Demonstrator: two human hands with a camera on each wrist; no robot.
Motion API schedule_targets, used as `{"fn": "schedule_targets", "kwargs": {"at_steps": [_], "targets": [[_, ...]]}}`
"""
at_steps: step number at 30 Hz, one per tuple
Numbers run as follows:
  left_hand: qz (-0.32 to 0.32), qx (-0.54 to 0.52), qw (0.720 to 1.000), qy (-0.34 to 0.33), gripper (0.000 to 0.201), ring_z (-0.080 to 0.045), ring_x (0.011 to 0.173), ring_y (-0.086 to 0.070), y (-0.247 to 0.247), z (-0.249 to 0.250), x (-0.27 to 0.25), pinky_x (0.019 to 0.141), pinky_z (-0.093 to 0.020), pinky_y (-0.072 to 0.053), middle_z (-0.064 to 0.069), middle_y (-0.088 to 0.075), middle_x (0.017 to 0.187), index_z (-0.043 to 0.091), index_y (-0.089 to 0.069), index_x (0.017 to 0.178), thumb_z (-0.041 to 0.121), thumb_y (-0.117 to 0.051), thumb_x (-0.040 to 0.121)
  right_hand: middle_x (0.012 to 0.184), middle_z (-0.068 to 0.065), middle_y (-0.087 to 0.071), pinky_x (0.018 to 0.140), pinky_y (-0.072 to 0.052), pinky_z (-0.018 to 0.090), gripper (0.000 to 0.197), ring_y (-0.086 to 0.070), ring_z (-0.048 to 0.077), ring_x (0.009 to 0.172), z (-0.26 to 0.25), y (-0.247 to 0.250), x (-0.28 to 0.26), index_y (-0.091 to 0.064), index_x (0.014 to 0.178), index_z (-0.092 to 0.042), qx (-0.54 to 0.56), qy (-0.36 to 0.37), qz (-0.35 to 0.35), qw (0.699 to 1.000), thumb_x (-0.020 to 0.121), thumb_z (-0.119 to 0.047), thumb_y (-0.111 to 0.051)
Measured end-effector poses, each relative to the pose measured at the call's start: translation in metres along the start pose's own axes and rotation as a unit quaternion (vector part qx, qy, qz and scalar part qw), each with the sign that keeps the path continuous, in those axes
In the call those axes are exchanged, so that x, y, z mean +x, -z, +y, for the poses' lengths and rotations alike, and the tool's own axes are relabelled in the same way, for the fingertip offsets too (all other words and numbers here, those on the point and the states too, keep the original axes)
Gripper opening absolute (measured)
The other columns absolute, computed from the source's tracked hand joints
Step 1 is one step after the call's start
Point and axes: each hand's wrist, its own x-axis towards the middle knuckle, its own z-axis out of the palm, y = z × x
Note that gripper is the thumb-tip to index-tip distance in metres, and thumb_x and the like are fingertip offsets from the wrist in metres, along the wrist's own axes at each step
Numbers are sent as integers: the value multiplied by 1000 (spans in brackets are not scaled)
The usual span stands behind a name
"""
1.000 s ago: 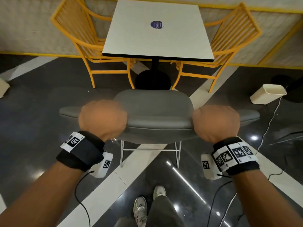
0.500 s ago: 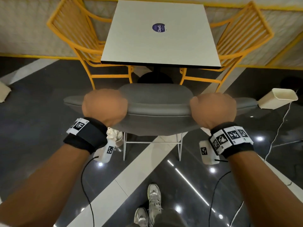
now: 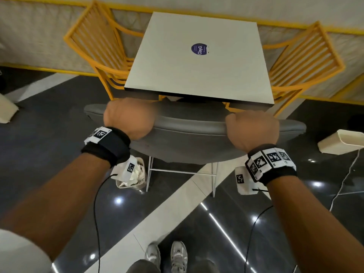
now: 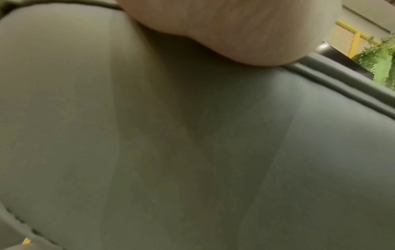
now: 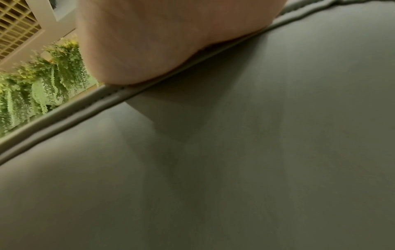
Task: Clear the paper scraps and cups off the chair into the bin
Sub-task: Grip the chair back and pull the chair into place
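A grey upholstered chair (image 3: pixel 189 134) stands with its back toward me, its seat pushed partly under the white table (image 3: pixel 199 56). My left hand (image 3: pixel 129 118) grips the top edge of the chair back on the left, and my right hand (image 3: pixel 252 131) grips it on the right. Both wrist views show only the grey chair back (image 4: pixel 192 152) (image 5: pixel 235 152) and the heel of each hand. A small bin (image 3: pixel 141 182) full of crumpled paper (image 3: pixel 137 172) stands on the floor below my left wrist, beside the chair legs. The chair seat is hidden.
Two yellow slatted chairs (image 3: pixel 102 46) (image 3: pixel 307 56) flank the table against the wall. A cream bin (image 3: pixel 340 141) lies tipped on the floor at the right, with a white cable (image 3: pixel 344 178) near it. My shoes (image 3: pixel 167 255) stand on the glossy dark floor.
The grey chair has moved forward toward the table with both hands still gripping its back. The paper-filled bin has come into view below my left wrist.
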Motion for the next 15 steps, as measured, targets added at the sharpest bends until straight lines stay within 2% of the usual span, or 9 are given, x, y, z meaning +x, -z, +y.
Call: {"fn": "schedule_targets", "kwargs": {"at_steps": [4, 10, 13, 15], "targets": [[4, 3, 1000, -8, 36, -29, 54, -49, -3, -8, -1, 56, -30, -29, -3, -54, 56, 17, -55, 61, 36, -34, 82, 41, -2, -36, 57, -35, 30, 50, -42, 28, 44, -5, -1, -2, -50, 46, -15, 3, 1, 0, 1000, 87, -41, -40], [15, -13, 1000, -6, 39, -30, 53, -47, -2, -9, -8, 52, -32, -31, -5, -53, 55, 14, -55, 60, 36, -34, 84, 43, -1, -36, 57, -34, 30, 48, -44, 29, 47, -7, 2, -6, -47, 49, -14, 3, -8, -9, 1000, 88, -41, -39], [21, -12, 1000, 0, 37, -32, 54, -44, 3, -5, -15, 58, -33, -26, -5, -45, 56, 13, -53, 61, 34, -38, 88, 48, 3, -42, 64, -38, 34, 46, -46, 31, 53, -8, 5, -13, -49, 53, -15, 10, -1, -19, 1000, 90, -40, -37], [21, -8, 1000, -3, 39, -31, 56, -42, 7, -3, -21, 63, -35, -30, -5, -43, 58, 12, -53, 62, 33, -38, 92, 56, 8, -51, 71, -43, 38, 47, -49, 32, 57, -7, 6, -20, -52, 58, -14, 25, 12, -17, 999, 93, -41, -35]]}}
